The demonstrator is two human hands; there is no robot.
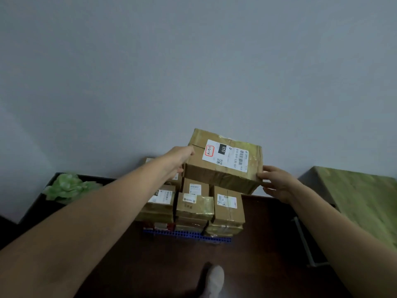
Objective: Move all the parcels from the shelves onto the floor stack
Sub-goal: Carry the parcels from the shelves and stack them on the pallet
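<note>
A brown cardboard parcel [223, 162] with a white shipping label hangs above the floor stack, tilted, held between both hands. My left hand [178, 160] grips its left side, with the fingers hidden behind the box. My right hand [277, 181] holds its right lower corner, thumb on the front edge. Below it the floor stack [193, 207] of several taped, labelled cardboard parcels stands on a blue plastic pallet [187, 235] against the grey wall.
A black bin [38, 203] with green crumpled material [68, 187] stands at the left. A green-topped surface [361, 196] with a metal leg lies at the right. The floor is dark brown; my shoe [213, 280] shows at the bottom.
</note>
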